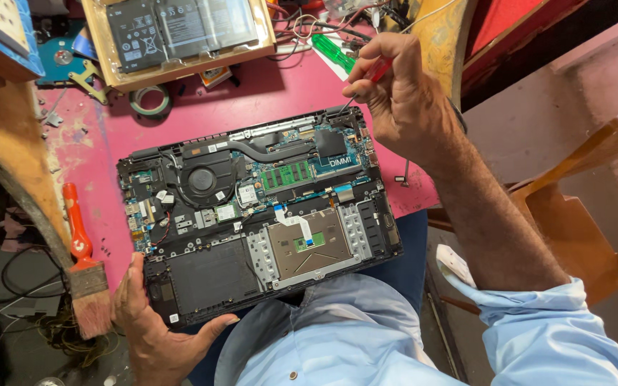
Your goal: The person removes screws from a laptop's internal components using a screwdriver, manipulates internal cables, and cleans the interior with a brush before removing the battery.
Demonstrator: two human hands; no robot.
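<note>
One opened laptop [259,214], its bottom cover off, lies across the near edge of the pink desk [280,86], its near long side hanging past that edge over the person's lap. The left hand [153,330] clasps the laptop's near left corner, thumb spread along the near side and fingers pressed flat against the left end. The right hand [403,96] is closed in a pinch around one red-handled screwdriver [368,80], whose tip meets the laptop's far right corner. Inside the shell sit one round fan [202,180], one green memory stick [285,174] and one empty battery bay [212,275]. One paintbrush [84,275] with an orange handle lies just beside the left hand at the desk's left edge, leaving little room there. Toward the far edge rest one tape roll [149,100] and one tray [180,68] holding a black battery pack [180,28]; bare pink surface lies between them and the laptop
</note>
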